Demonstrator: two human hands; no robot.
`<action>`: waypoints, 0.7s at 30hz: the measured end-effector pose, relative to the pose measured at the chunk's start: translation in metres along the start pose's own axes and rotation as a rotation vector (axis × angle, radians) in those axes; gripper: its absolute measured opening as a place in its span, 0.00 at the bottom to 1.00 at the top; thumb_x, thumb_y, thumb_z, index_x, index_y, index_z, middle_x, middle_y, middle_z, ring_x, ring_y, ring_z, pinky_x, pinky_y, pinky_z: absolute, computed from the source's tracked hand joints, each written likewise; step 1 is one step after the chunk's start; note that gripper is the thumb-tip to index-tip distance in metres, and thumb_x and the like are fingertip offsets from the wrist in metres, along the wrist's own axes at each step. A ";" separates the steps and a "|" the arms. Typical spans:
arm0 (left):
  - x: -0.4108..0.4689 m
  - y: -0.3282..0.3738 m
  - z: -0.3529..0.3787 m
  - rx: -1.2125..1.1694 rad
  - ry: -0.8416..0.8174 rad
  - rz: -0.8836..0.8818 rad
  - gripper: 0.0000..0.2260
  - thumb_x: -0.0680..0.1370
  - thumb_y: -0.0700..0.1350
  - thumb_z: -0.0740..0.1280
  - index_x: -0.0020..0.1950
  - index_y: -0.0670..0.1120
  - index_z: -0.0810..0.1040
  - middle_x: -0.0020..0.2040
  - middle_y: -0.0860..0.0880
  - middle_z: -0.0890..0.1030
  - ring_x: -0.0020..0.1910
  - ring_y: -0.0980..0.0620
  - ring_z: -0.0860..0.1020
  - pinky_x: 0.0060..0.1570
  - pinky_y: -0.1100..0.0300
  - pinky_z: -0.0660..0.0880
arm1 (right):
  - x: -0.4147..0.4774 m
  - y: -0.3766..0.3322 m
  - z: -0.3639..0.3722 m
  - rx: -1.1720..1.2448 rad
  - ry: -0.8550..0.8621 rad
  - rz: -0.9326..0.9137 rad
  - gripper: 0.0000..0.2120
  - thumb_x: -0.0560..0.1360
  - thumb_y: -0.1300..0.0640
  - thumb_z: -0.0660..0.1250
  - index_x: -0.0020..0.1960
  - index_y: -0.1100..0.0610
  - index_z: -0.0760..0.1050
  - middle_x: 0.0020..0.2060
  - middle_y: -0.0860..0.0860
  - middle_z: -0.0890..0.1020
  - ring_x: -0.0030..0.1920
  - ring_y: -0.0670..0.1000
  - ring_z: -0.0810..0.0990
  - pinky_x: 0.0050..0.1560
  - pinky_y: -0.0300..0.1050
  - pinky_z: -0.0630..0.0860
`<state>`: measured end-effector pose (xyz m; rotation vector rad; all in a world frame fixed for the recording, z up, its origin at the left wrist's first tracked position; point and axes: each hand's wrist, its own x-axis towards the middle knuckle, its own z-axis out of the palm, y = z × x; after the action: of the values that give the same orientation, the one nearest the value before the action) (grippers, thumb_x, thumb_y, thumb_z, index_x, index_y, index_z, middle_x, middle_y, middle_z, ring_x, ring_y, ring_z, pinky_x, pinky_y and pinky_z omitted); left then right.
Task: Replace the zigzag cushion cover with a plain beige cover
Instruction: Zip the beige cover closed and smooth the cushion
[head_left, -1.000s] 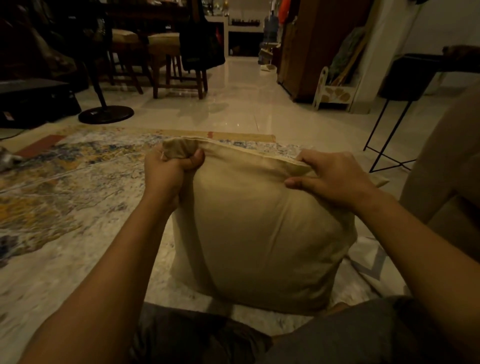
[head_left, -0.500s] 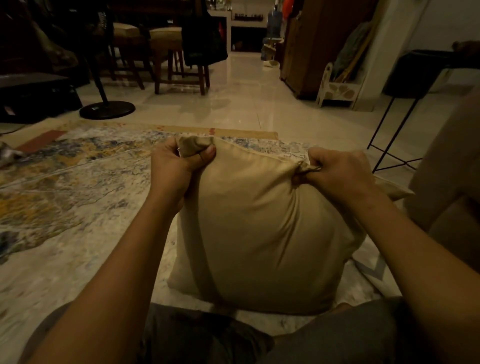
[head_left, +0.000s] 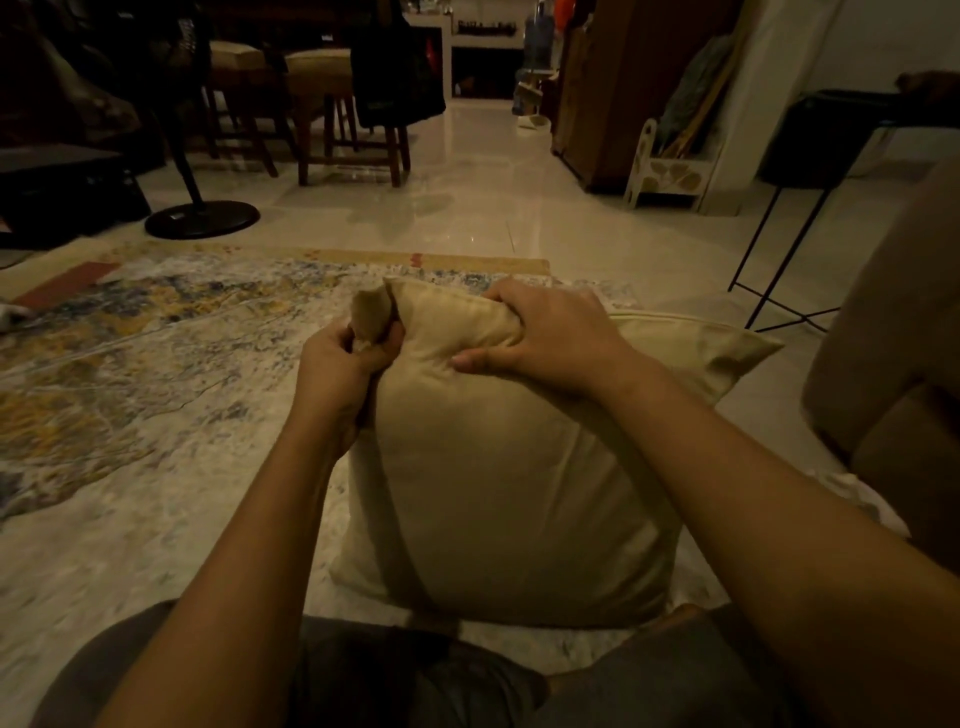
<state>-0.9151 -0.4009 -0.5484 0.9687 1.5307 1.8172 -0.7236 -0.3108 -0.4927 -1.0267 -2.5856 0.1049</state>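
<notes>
A cushion in a plain beige cover (head_left: 519, 483) stands upright on the rug in front of my knees. My left hand (head_left: 348, 364) grips the bunched top-left corner of the cover, which sticks up above my fist. My right hand (head_left: 545, 338) grips the top edge of the cover near its middle, fingers curled over the seam and thumb pressed into the front. The cover's top-right corner (head_left: 737, 348) sticks out free to the right. A pale patterned cloth (head_left: 857, 499) shows behind my right forearm; I cannot tell whether it is the zigzag cover.
A patterned blue and yellow rug (head_left: 156, 364) covers the floor to the left. A beige sofa (head_left: 904, 374) stands at the right. A black wire side table (head_left: 810, 218), a fan base (head_left: 202, 218) and wooden stools (head_left: 332, 104) stand further back on the tiled floor.
My right hand has slid left along the top edge toward the left hand. The left hand still grips the corner, now bunched higher. The cushion's right corner is now uncovered.
</notes>
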 end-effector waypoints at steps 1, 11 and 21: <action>0.001 -0.002 0.002 0.033 0.037 -0.005 0.07 0.74 0.41 0.73 0.51 0.42 0.82 0.42 0.48 0.85 0.40 0.54 0.84 0.42 0.54 0.82 | 0.002 -0.001 0.004 0.005 0.039 -0.006 0.31 0.65 0.23 0.64 0.57 0.43 0.71 0.49 0.45 0.81 0.50 0.50 0.78 0.56 0.53 0.68; 0.010 -0.009 0.010 -0.005 0.008 0.021 0.09 0.76 0.42 0.72 0.54 0.41 0.81 0.44 0.46 0.85 0.44 0.49 0.83 0.45 0.54 0.80 | 0.002 0.027 0.014 0.325 0.054 -0.041 0.13 0.72 0.48 0.74 0.53 0.52 0.78 0.47 0.48 0.81 0.48 0.52 0.79 0.51 0.52 0.77; 0.012 -0.063 0.002 0.270 -0.202 -0.150 0.35 0.73 0.59 0.72 0.75 0.57 0.59 0.61 0.58 0.72 0.56 0.55 0.75 0.54 0.57 0.71 | -0.006 0.096 0.031 -0.114 -0.060 0.288 0.35 0.72 0.23 0.50 0.73 0.38 0.60 0.73 0.51 0.67 0.73 0.56 0.61 0.71 0.66 0.53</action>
<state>-0.9220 -0.3785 -0.6080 1.0930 1.6975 1.3890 -0.6683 -0.2425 -0.5422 -1.4542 -2.5037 0.0609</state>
